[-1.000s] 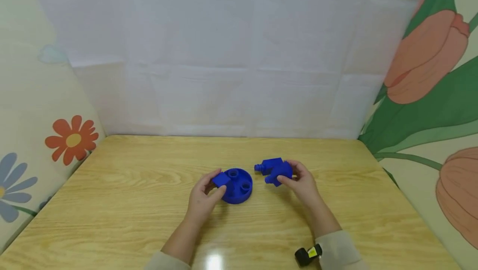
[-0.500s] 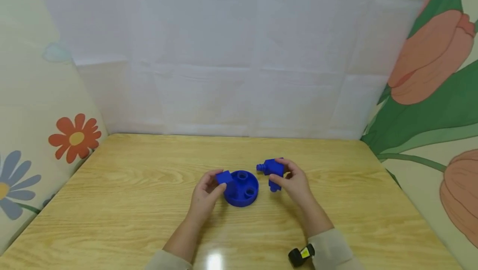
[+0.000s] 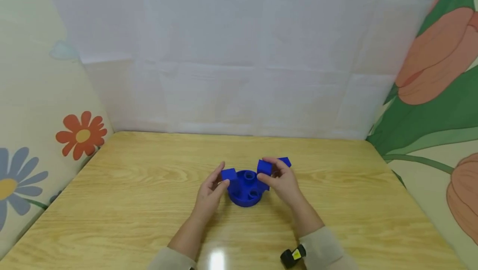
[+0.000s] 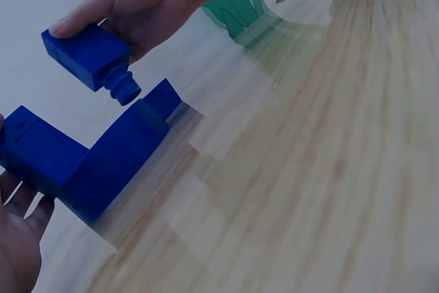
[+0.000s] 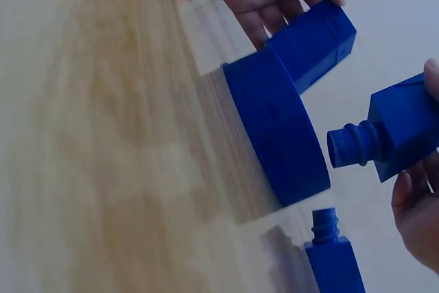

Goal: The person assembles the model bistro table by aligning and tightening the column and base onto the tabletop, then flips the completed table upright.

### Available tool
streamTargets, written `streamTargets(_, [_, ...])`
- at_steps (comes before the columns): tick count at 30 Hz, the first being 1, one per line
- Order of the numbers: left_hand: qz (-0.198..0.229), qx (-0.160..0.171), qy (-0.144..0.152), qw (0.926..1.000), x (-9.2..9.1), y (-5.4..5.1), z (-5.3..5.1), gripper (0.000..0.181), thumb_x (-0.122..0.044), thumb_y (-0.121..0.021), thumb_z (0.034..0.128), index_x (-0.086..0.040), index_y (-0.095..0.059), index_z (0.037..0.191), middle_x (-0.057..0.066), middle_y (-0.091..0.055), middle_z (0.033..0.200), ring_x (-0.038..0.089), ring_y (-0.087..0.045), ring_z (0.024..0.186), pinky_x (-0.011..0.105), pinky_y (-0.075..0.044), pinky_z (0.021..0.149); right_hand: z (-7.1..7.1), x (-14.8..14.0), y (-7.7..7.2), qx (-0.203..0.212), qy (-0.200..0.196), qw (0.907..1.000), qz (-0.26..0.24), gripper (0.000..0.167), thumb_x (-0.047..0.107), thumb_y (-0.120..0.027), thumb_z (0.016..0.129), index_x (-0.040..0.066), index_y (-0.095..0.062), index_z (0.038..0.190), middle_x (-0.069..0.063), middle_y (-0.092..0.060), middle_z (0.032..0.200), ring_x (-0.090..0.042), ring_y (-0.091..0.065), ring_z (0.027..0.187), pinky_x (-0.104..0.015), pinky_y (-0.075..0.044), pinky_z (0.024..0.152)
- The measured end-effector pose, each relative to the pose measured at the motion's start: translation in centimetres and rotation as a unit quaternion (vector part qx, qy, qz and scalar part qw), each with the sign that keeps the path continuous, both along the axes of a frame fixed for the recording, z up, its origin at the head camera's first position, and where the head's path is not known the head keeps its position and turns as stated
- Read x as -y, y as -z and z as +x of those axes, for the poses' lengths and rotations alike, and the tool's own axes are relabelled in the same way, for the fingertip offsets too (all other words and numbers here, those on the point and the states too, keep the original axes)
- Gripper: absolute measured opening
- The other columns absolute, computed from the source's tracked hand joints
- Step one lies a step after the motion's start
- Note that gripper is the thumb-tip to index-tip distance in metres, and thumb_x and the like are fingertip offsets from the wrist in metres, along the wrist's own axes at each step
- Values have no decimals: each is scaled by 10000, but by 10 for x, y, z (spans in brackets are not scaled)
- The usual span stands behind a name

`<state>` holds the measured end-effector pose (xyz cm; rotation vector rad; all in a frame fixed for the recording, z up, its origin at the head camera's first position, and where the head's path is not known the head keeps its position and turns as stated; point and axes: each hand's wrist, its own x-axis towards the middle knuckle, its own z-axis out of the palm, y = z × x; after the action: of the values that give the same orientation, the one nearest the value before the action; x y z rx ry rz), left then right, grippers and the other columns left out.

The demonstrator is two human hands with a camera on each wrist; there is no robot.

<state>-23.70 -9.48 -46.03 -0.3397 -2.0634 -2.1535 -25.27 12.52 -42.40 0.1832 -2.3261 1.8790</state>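
A round blue base (image 3: pixel 244 201) with ring-shaped sockets lies on the table. One blue block (image 3: pixel 229 174) stands up from its left side, and my left hand (image 3: pixel 209 195) has thumb and fingers around that block. My right hand (image 3: pixel 285 183) pinches a second blue block (image 3: pixel 264 167) over the base's right side. In the right wrist view the held block (image 5: pixel 405 125) has a ridged peg, apart from the base (image 5: pixel 278 128). A third blue block (image 5: pixel 336 265) with a ridged peg lies on the table beyond my right hand, partly hidden in the head view.
The wooden table (image 3: pixel 149 203) runs back to a white cloth (image 3: pixel 209 54). Flower-patterned walls stand at left and right. A black strap device with a yellow label (image 3: pixel 293 256) sits at my right wrist.
My right hand has moved left with its block, from beside the base to over it, turning the block. The other loose block now shows apart, behind the hand. The left hand keeps its hold.
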Motion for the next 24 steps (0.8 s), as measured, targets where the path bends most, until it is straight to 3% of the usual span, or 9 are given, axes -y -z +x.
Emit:
streamTargets(9, [-76, 24, -53, 10000, -1, 0, 2, 535, 11, -534, 957, 28, -385, 1471, 326, -534, 1330, -68, -574, 1005, 124, -492, 863, 5, 15, 2, -155, -190, 9996, 146, 417, 93, -785, 813, 52, -659, 1207, -32, -625, 900, -109, -497, 781, -210, -419, 688])
streamTargets(16, [-23, 104, 5, 9999, -2, -3, 3, 535, 3, -537, 959, 9, -393, 1473, 313, -527, 1355, -72, -568, 1019, 123, -481, 882, 7, 21, 5, -69, -131, 9997, 184, 421, 77, -796, 799, 59, -669, 1200, -131, -636, 947, -130, -488, 802, -216, -402, 703])
streamTargets(24, [36, 19, -34, 10000, -2, -1, 2, 530, 15, -534, 951, 31, -397, 1463, 330, -531, 1336, -66, -585, 1010, 125, -493, 868, 8, 24, 9, -194, -306, 9988, 317, 412, 82, -798, 798, 66, -675, 1191, -126, -631, 948, -137, -487, 823, -225, -395, 720])
